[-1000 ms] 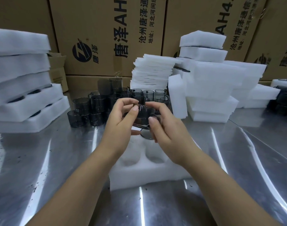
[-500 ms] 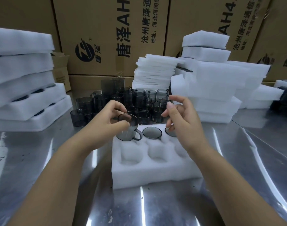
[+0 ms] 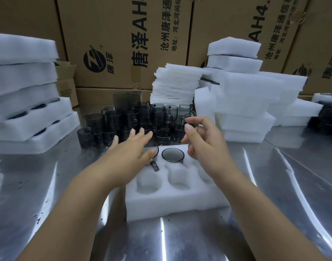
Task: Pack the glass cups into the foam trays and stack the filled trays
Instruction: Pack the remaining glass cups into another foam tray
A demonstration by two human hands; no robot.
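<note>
Since the three near pockets of the foam tray [image 3: 172, 206] sit empty while the far row holds cups, it looks roughly half packed. The left hand [image 3: 130, 157] lies flat with fingers straight over the far-left cup [image 3: 155, 166], probably seating it, handle poking toward the near row, and the middle cup [image 3: 173, 155] is sunk to its rim. The right hand [image 3: 204, 146] hovers with fingers loosely curled, gripping nothing, in front of a third cup [image 3: 193, 157] it mostly hides. Beyond wait the loose cups [image 3: 112, 120], handy for grabbing, and at far left the filled trays [image 3: 29, 117] are stacked.
</note>
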